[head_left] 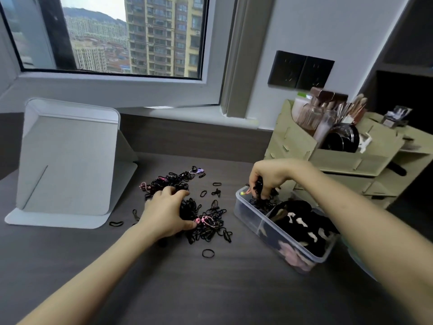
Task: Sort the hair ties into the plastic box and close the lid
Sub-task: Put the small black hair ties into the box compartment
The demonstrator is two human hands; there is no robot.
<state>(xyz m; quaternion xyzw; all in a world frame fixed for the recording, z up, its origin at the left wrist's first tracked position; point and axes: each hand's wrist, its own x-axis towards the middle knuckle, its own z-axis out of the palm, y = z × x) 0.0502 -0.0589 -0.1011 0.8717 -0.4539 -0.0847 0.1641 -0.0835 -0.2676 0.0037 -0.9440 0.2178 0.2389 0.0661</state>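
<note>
A heap of small black hair ties (206,221), with a few pink ones, lies spread on the dark table. My left hand (164,209) rests on the heap, fingers curled around a bunch of ties. A clear plastic box (248,219) with compartments stands to the right, without a lid on it. Its far compartment holds small black ties; the near ones hold larger black and pink scrunchies (302,224). My right hand (267,177) hovers over the far compartment, pinching a clump of black ties. No lid is in sight.
A grey folding stand (68,160) sits at the left. A pale wooden organiser (346,156) with brushes and cosmetics stands behind the box. Single ties (208,253) lie scattered near the heap. A window and wall sockets are at the back.
</note>
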